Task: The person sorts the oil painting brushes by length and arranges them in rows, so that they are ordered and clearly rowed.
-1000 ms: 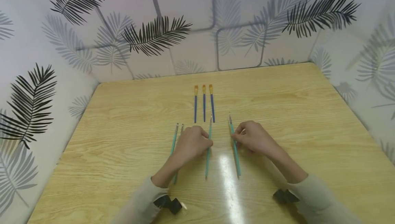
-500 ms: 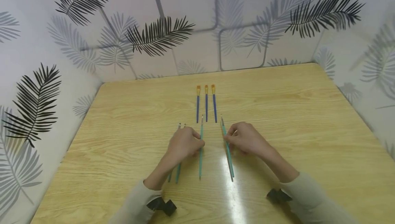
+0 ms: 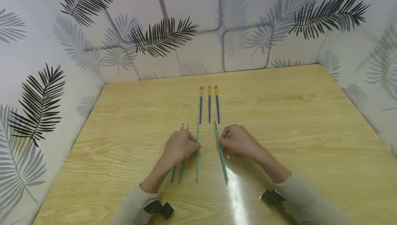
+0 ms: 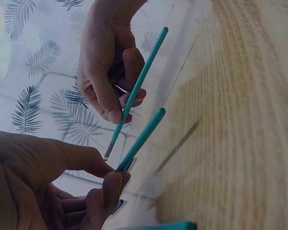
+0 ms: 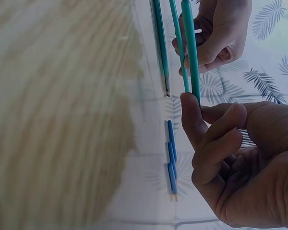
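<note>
In the head view my left hand pinches a slim teal paintbrush between thumb and fingertips, its bristle end pointing away from me. A second teal paintbrush, slightly slanted, is pinched by my right hand. The left wrist view shows the left hand's brush above the wood, its shadow lying apart from it. Bristles of the right hand's brush are hidden behind the fingers in the right wrist view. Two more teal paintbrushes lie left of these, partly covered by my left hand.
Three blue-handled paintbrushes with orange-brown bristles lie side by side farther back. The wooden table meets a leaf-patterned wall covering at its back and sides. Light glares off the wood near the front.
Both hands have moved left, each still pinching its teal paintbrush. The left hand is now over the two lying teal brushes. The view has shifted slightly; the blue brushes stay in place.
</note>
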Available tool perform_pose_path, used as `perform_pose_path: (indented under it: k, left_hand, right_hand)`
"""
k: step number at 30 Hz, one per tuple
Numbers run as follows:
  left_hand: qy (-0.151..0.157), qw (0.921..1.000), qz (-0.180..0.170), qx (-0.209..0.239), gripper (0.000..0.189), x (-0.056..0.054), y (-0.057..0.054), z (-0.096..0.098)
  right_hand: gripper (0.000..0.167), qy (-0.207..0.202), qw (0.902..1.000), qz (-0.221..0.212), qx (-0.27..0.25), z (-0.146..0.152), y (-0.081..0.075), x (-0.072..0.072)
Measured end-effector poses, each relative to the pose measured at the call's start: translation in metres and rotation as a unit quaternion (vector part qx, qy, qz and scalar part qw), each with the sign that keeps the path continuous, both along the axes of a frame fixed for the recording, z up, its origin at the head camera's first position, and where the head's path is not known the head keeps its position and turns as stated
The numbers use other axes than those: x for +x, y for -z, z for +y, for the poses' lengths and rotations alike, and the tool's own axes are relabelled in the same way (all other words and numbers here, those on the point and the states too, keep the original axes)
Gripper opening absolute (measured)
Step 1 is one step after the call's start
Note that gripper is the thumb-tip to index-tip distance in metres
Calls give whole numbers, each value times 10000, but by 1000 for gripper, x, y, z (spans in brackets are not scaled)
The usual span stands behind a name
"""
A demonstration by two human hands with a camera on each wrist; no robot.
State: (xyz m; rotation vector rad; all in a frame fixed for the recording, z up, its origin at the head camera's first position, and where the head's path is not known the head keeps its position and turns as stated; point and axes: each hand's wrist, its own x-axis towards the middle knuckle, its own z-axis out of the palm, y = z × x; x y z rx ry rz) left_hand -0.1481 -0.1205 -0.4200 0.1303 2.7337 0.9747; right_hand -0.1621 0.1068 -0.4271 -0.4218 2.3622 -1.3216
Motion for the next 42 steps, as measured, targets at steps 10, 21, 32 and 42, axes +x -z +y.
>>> perform_pose_path:
  k: [10,21,32,42]
  left_hand:
    - [-61,9999,-84,-72,18,4,0,-7]
    - [-34,9996,-112,-264,17,7,1,-13]
    - [45,9987,-107,-489,11,9,2,-18]
    - [197,9988,-3,-448,10,9,6,-21]
  right_hand:
    - [14,-141,9999,58,-20,-11,0,1]
    - [13,-186,9997,-129,-64,-19,3,0]
    - [16,-422,9991,-13,-76,-29,4,0]
    - [19,-498,9987,-77,76,-42,8,-4]
